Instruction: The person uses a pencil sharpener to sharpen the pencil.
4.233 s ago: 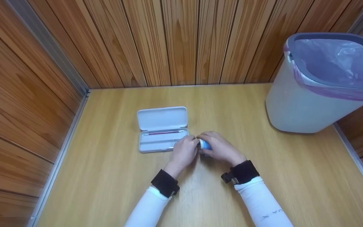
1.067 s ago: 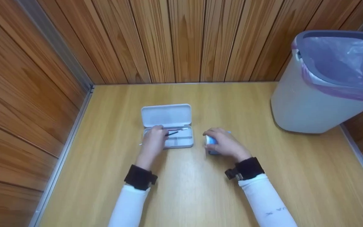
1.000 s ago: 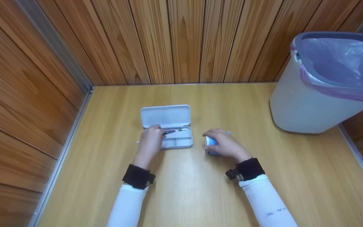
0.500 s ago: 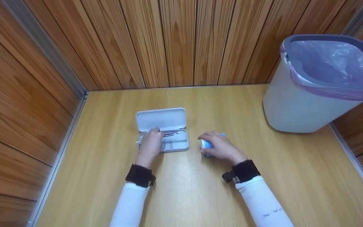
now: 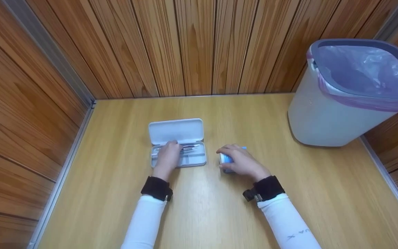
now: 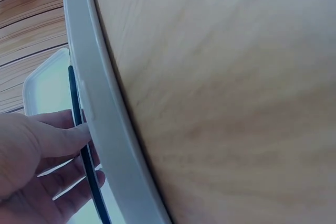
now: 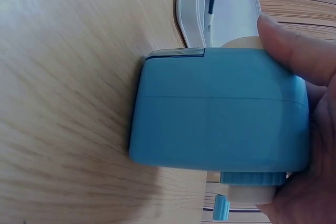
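My left hand (image 5: 168,156) is over the open pencil case (image 5: 199,159), its thumb and fingers pinching a dark pencil (image 6: 89,166). This pencil lies lengthwise at the case, close to its front wall in the left wrist view. Beside it in the back compartment is another slim pencil (image 5: 195,145), partly hidden by the hand. To the right of the case, my right hand (image 5: 242,162) grips a blue crank pencil sharpener (image 7: 220,108), which stands on the table. Its small crank handle (image 7: 221,208) shows in the right wrist view.
A tall white bin (image 5: 323,114) with a purple liner stands at the back right. Wood-panelled walls (image 5: 199,48) border the table (image 5: 206,214) at the back and sides. The case's raised lid (image 5: 176,131) leans back behind the left hand.
The left hand has gone from the sharpener leftward to the case, carrying the dark pencil. Over the last half second the pencil has sunk lower into the case. The right hand stays on the sharpener.
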Demonstrator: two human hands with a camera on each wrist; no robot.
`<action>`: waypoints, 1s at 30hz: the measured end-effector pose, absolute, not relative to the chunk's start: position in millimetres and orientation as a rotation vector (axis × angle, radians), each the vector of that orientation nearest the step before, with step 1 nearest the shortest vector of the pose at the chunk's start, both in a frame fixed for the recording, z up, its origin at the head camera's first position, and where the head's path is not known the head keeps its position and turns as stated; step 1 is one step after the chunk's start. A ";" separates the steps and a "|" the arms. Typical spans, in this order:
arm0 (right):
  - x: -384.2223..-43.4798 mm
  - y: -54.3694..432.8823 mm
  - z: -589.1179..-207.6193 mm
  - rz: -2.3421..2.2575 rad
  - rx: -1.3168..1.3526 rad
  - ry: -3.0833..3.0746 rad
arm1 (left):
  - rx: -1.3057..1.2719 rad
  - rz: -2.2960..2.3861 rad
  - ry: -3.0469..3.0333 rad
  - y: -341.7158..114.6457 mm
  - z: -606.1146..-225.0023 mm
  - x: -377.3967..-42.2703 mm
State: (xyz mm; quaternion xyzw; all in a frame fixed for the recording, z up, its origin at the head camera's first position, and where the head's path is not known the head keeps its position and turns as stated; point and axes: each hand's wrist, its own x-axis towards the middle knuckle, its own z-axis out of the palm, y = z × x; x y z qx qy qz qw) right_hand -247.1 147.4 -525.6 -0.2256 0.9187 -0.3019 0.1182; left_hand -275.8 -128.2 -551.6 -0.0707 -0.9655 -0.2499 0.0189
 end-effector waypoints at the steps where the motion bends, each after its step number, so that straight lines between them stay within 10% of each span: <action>1: -246.5 147.2 -525.6 -0.883 -0.647 2.682 | -0.207 -0.784 -3.006 -127.8 -552.2 -276.3; 14: -244.6 145.9 -526.8 -0.908 -0.616 2.661 | 0.044 -1.066 -2.997 -126.8 -552.0 -276.4; 30: -240.7 135.6 -522.2 -0.804 -0.558 2.788 | -0.668 -0.529 -2.905 -64.4 -523.5 -207.4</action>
